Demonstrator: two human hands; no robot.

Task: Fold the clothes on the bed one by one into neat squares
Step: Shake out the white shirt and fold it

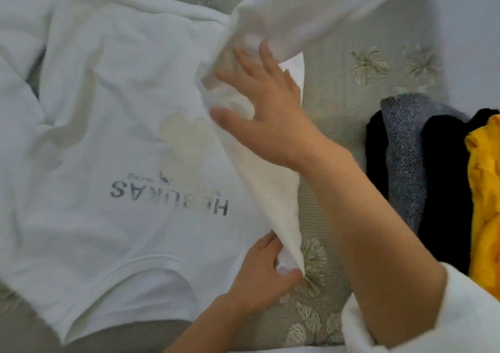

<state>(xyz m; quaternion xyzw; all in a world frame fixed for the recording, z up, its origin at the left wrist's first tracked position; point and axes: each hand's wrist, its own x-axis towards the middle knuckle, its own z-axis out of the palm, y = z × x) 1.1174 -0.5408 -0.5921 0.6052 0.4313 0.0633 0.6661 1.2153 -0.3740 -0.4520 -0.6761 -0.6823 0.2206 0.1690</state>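
Note:
A white sweatshirt (pixel 113 125) with grey upside-down lettering lies spread over the bed, its neckline toward me. Its right side edge is lifted and turned inward as a long fold. My left hand (pixel 263 270) pinches the near corner of that fold at the lower middle. My right hand (pixel 259 109) lies with spread fingers on the upper part of the fold, by the armpit. The sweatshirt's right sleeve (pixel 324 9) runs up and to the right, blurred.
The bed cover (pixel 338 87) is grey-green with embroidered leaves and flowers. A pile of clothes sits at the right: black (pixel 443 190), blue-grey knit (pixel 405 149) and yellow (pixel 484 190) pieces. Grey fabric shows under the sweatshirt's near left edge.

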